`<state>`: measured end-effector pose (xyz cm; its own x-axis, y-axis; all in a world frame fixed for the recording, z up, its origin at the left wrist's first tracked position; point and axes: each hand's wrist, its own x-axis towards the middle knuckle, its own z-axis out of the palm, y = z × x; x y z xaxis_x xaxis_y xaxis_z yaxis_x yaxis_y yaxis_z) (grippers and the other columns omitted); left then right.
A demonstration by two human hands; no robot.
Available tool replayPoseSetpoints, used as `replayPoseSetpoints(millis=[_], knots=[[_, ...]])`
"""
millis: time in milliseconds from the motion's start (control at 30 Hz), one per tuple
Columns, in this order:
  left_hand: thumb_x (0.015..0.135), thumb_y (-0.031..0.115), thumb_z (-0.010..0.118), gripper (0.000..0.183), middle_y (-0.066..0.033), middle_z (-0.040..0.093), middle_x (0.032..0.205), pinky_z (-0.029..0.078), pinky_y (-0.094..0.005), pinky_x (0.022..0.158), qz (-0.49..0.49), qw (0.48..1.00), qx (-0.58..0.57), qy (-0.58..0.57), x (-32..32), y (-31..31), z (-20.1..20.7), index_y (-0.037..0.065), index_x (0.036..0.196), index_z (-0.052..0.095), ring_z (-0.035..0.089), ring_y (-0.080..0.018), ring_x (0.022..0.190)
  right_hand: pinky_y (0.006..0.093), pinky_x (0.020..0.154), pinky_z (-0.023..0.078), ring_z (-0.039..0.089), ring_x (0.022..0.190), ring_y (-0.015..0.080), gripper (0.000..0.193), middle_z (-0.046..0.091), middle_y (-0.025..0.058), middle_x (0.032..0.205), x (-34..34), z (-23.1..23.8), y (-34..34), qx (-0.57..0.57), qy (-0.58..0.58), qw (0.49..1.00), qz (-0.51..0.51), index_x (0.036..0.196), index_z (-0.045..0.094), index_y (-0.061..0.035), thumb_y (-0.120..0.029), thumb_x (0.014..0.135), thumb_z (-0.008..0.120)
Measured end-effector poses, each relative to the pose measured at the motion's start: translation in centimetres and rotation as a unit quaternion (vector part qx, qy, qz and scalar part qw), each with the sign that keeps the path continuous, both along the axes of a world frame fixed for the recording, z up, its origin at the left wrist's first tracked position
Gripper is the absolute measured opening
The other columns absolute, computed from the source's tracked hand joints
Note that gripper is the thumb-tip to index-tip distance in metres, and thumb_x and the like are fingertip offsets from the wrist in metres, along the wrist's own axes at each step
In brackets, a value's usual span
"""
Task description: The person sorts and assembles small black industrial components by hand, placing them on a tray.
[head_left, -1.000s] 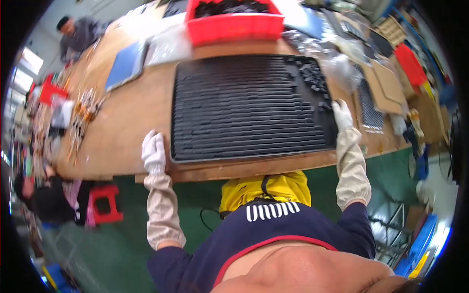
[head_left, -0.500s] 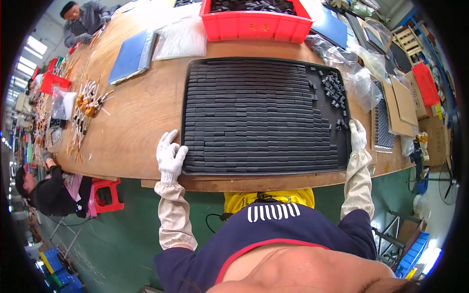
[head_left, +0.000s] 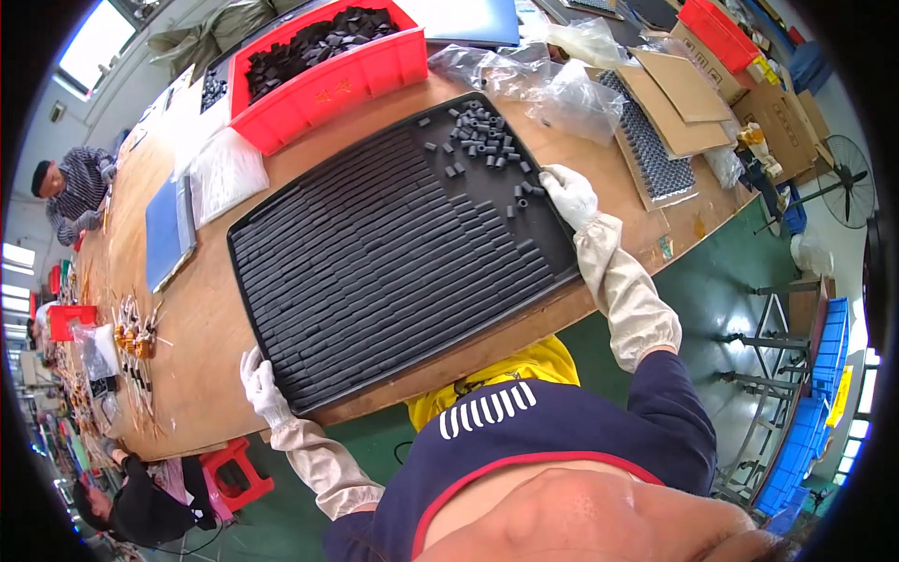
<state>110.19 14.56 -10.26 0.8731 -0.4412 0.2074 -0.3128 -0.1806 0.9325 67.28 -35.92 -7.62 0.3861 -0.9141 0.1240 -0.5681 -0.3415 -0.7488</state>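
My view has swung, slanting the tray (head_left: 551, 239); right hand (head_left: 569, 198) clasps its rim, lower-left left hand's (head_left: 263, 386) hold unclear; upper-right tubes (head_left: 483, 136) still lie loose.

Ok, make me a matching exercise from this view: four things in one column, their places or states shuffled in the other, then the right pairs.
Things
1. Left hand
2. Red bin
3. Loose tubes
4. Right hand

Places or states
A. At the right edge of the black tray
B. Scattered in the tray's far right corner area
C. By the tray's near left corner
D. Beyond the tray, heaped with black pieces

Pairs: 1-C, 2-D, 3-B, 4-A
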Motion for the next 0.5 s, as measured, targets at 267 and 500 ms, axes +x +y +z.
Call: replayPoseSetpoints(millis=[267,500], knots=[[0.103,0.019,0.053,0.031,-0.0060,0.067,0.115,0.047,-0.0276,0.089,0.022,0.997,-0.007,0.067,1.5,-0.5,0.9,-0.002,0.120,0.068,0.059,-0.0114,0.094,0.0385,0.086,0.052,0.068,0.097,0.0330,0.029,0.071,0.0173,0.101,0.4,1.2,-0.4,-0.009,0.022,0.999,0.048,0.112,0.070,-0.0073,-0.027,0.094,0.061],[0.098,0.023,0.063,0.029,-0.0070,0.067,0.112,0.047,-0.0311,0.097,0.148,0.988,0.032,0.028,-2.0,-7.8,6.2,-0.002,0.114,0.067,0.060,-0.0155,0.105,0.0403,0.081,0.052,0.067,0.090,0.0320,0.019,0.069,0.0133,0.094,1.0,3.8,-2.5,-0.157,0.015,0.982,0.108,0.101,0.071,-0.0099,-0.025,0.090,0.065]])
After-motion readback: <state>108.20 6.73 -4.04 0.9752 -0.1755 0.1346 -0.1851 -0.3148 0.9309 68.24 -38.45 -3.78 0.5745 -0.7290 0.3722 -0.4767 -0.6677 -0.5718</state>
